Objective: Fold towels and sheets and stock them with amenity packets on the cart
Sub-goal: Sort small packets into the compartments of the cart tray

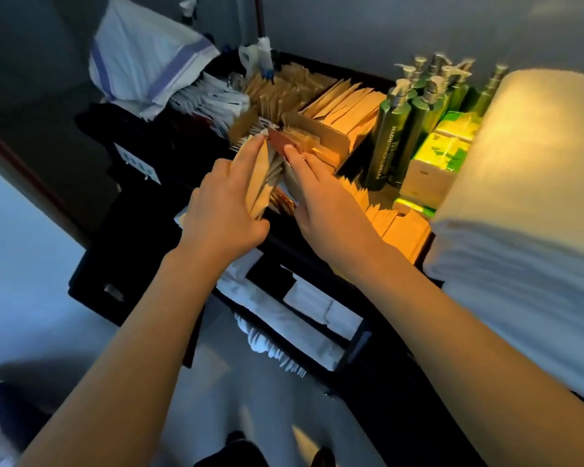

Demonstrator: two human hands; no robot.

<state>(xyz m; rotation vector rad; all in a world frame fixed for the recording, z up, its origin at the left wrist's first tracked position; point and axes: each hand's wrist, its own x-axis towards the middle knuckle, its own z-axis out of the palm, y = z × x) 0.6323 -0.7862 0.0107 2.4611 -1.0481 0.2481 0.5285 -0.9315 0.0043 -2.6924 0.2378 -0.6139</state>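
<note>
Head view showed the person's left hand (225, 210) gripping a sheaf of brown amenity packets (262, 178), fingers (246, 156) laid along its far face and thumb curled under the near edge. The right hand (321, 197) pressed on the neighbouring packets with straight fingers held close together, steadying them beside the sheaf. All of it happened over the cart (142, 251), above its front compartment. Further packets (348, 106) already stood filed in the back compartments, green pump bottles (395, 129) were lined up beside them, and a folded stack of white towels (526, 210) sat on the right. Stocking looked well advanced; this sheaf was not yet seated, and no sheets could be made out.
</note>
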